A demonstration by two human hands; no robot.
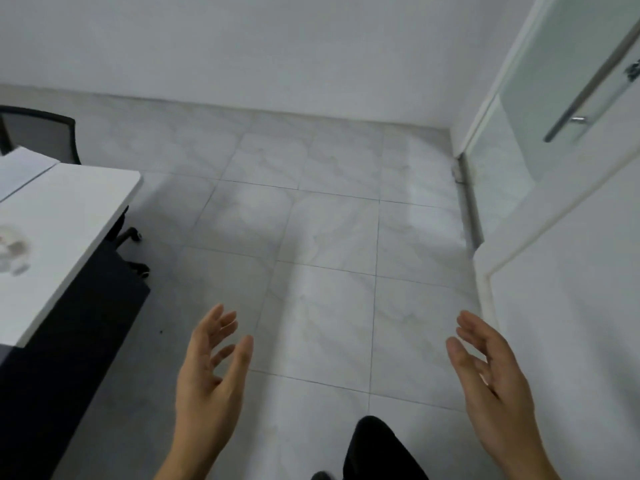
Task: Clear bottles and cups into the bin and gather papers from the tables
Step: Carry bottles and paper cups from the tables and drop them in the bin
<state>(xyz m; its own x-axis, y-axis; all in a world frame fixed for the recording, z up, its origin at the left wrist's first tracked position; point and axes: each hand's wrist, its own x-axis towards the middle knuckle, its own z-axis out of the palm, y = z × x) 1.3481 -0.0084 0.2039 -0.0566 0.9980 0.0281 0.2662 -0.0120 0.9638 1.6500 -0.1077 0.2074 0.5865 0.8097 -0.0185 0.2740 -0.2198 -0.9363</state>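
Note:
My left hand (211,368) and my right hand (488,375) are both held out low over the tiled floor, palms facing each other, fingers relaxed and holding nothing. A white table (79,206) stands at the left edge. A clear crumpled object (14,251), blurred, lies on the table at the far left. A white sheet of paper (20,168) lies on the table's far end. No bin is in view.
A black mesh chair (41,131) stands behind the table, and chair castors (135,233) show under the table's edge. A frosted glass door (568,98) with a metal bar handle is at the right. Grey tiled floor (329,220) stretches ahead to a white wall.

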